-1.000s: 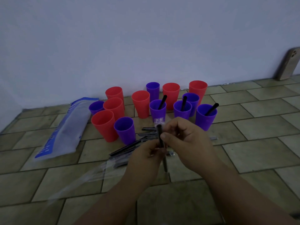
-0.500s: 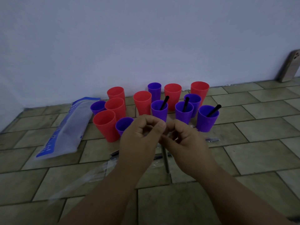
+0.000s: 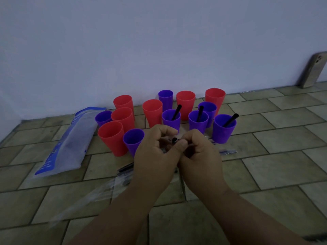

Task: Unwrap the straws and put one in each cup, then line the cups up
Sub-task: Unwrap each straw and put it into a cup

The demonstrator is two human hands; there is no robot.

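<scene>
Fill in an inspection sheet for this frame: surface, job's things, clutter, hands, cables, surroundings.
Surface: tiled floor, dimly lit.
Job's things: six red cups and seven purple cups stand clustered, not in a line; three purple ones hold black straws; wrapped straws lie on the floor.
Clutter: blue-and-white packet at left; clear plastic bag nearer the camera.
Grippers: left hand and right hand meet, both pinching one straw, whose black tip shows between them.
Cables: nothing seen.
Surroundings: plain wall; phone leaning against it at right.
</scene>
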